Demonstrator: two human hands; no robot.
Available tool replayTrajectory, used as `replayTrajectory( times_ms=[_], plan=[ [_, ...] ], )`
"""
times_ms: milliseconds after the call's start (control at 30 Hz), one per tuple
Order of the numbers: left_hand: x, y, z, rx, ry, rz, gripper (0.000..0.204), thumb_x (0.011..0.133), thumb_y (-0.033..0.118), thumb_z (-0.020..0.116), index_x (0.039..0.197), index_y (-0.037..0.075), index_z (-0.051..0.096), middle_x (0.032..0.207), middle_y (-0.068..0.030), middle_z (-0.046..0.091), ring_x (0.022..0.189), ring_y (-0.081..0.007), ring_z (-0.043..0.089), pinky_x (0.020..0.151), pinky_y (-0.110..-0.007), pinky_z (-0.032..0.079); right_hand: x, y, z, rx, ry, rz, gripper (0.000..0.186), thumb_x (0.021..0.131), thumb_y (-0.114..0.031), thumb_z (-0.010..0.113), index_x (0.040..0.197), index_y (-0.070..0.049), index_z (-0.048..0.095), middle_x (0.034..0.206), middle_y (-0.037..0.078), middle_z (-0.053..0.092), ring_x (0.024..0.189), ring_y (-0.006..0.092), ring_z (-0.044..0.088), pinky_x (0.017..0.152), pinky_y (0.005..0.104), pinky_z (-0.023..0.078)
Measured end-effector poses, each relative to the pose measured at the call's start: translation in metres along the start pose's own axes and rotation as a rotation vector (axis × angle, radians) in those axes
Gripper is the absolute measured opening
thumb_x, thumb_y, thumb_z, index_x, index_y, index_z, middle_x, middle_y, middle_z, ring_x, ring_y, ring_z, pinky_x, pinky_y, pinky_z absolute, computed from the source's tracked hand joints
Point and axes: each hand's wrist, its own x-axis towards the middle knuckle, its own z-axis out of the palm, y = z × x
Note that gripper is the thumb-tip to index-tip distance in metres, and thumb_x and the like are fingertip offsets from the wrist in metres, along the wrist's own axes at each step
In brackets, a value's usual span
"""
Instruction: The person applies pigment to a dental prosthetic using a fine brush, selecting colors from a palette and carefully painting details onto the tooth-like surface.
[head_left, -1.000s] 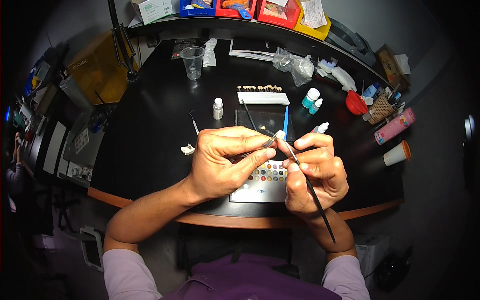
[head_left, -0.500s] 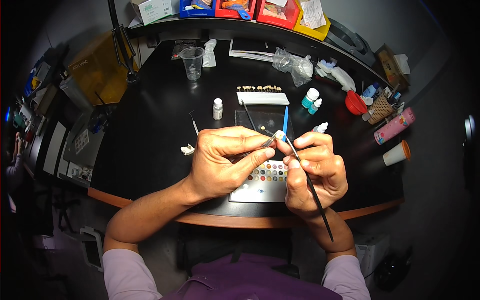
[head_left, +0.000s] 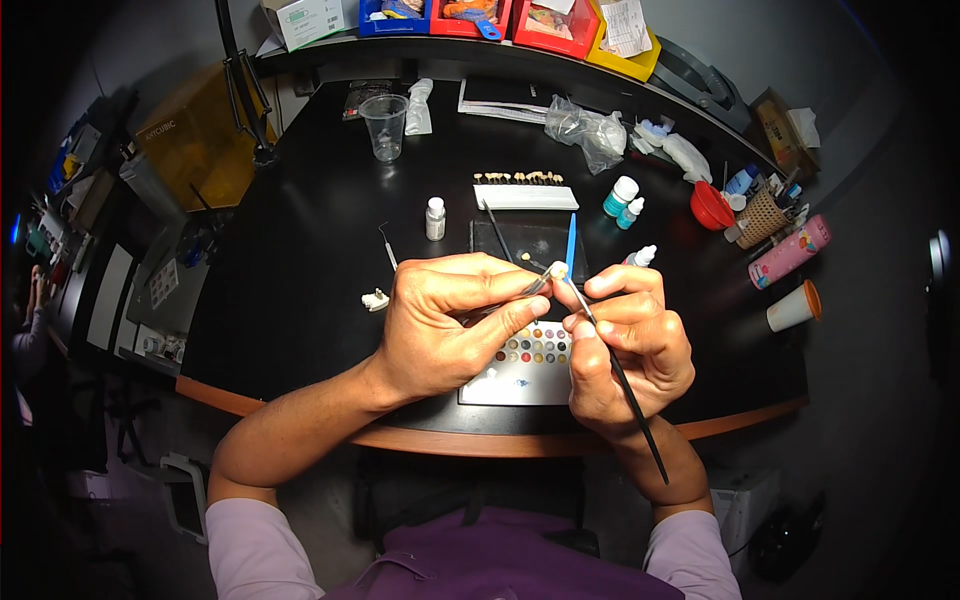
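My left hand (head_left: 440, 318) is closed around a slim metal holder, seemingly tweezers (head_left: 540, 283), with a small whitish tooth crown (head_left: 559, 270) at its tip. My right hand (head_left: 640, 360) pinches a thin brush (head_left: 628, 392) with a black handle that slants down to the right. The brush tip meets the crown or lies right beside it; the contact is too small to make out. Beneath both hands, partly covered, is a white palette (head_left: 515, 390) with rows of coloured wells. Just beyond them lie a blue stick (head_left: 571, 245) and another dark brush (head_left: 496, 230).
A tooth shade guide (head_left: 525, 196) stands farther back, near green-labelled bottles (head_left: 620, 196). At left are a small bottle (head_left: 435, 218), a dental model piece (head_left: 375, 299), a hooked probe (head_left: 388, 245) and a clear cup (head_left: 385, 128). A red bowl (head_left: 712, 205) and white cup (head_left: 793, 308) sit right.
My right hand and the brush have shifted very slightly, the tip now a little closer to the crown's lower side. My left hand stays still.
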Motion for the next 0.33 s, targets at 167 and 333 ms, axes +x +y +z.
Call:
replayTrajectory(
  times_ms=[167,333],
  plan=[
    [0.0012,0.001,0.0006,0.005,-0.001,0.012,0.02,0.088,-0.007,0.079,0.107,-0.002,0.082,0.098,-0.0172,0.081,0.086,-0.0183,0.076,0.077,-0.029,0.06,-0.0026,0.0023,0.001,0.035,0.03,0.017,0.027,0.079,0.016,0.072,0.089,-0.002,0.054,0.079,0.012,0.07,0.095,0.0302,0.072,0.077,0.0367,0.062],
    [-0.0017,0.0014,0.0007,-0.096,0.008,-0.159,0.017,0.095,-0.002,0.077,0.111,-0.001,0.082,0.103,-0.0176,0.081,0.1,-0.026,0.079,0.087,-0.03,0.063,-0.0038,0.0043,0.0005,0.074,0.028,0.019,0.027,0.08,0.014,0.073,0.09,-0.002,0.054,0.079,0.012,0.071,0.096,0.0313,0.072,0.078,0.0377,0.062]
  ],
)
